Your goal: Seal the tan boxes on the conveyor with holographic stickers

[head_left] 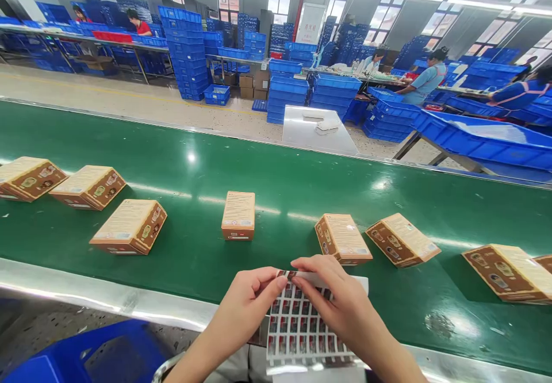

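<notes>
A sheet of small dark red and grey stickers [297,326] on white backing lies in front of me, at the near edge of the belt. My left hand [254,295] pinches its upper left edge between thumb and index finger. My right hand [334,291] reaches over the sheet from the right, its thumb and index finger closed at the top edge near the left fingertips. Whether a single sticker is between the right fingertips cannot be made out. Just beyond the hands, a brown and cream box [342,238] lies on the belt, and another box [239,215] lies left of it.
Several more boxes of the same kind, such as one box [129,226], lie along the green conveyor belt [194,279]. A blue bin [99,354] stands at lower left. Beyond the belt are a metal table [310,133], stacked blue crates [183,52] and people at benches.
</notes>
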A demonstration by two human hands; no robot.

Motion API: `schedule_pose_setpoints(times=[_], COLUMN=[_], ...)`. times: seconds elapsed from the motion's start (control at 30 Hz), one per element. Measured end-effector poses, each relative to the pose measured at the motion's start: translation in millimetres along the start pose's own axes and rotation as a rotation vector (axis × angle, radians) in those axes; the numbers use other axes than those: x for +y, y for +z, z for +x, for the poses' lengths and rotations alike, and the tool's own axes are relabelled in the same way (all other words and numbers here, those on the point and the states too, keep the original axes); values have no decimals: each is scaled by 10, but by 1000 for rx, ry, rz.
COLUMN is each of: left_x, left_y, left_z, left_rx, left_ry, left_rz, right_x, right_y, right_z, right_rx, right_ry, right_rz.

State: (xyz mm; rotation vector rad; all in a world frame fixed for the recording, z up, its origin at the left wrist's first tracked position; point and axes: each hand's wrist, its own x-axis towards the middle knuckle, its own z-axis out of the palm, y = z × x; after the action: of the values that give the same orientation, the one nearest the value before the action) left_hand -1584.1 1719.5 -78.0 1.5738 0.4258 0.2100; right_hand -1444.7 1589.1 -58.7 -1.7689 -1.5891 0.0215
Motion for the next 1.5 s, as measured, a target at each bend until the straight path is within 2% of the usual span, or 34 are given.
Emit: schedule_pose_setpoints(times=[0.17, 0.23, 0.27, 0.33, 0.4, 0.5, 0.57, 0.67, 0.77, 0.9, 1.13, 1.5], left_x=[-53, -74, -82, -93, -101, -110, -114, -118, -125, -128, -106, -58], left_y=[22, 28, 16, -51, -174, -400, -512, -559, -503, -422, -325, -159], left_z=[-73, -82, -87, -104, -120, -107, -68, 4, 43, 57, 157, 235], left_rx=[53, 81, 97, 153, 241, 309, 247, 78, -37, -74, -153, -166], left_ry=[-3, -14, -17, -21, -11, 102, 164, 144, 115, 115, 124, 161], left_rz=[81, 81, 74, 65, 90, 200, 267, 273, 231, 216, 222, 180], right_x=[7, -23, -31, -7, 90, 340, 505, 644, 655, 636, 766, 980], right_y=[69, 74, 68, 40, 13, 61, 181, 422, 598, 655, 622, 387], right_z=[14, 15, 26, 84, 205, 478, 672, 889, 968, 919, 797, 764], right_rx=[14, 33, 35, 26, 21, 55, 115, 219, 291, 344, 377, 383], right_ry=[-213, -246, -212, -24, 263, 598, 714, 798, 820, 867, 902, 781], right_rz=[-224, -213, -145, 87, 359, 732, 941, 1087, 1066, 1002, 831, 307])
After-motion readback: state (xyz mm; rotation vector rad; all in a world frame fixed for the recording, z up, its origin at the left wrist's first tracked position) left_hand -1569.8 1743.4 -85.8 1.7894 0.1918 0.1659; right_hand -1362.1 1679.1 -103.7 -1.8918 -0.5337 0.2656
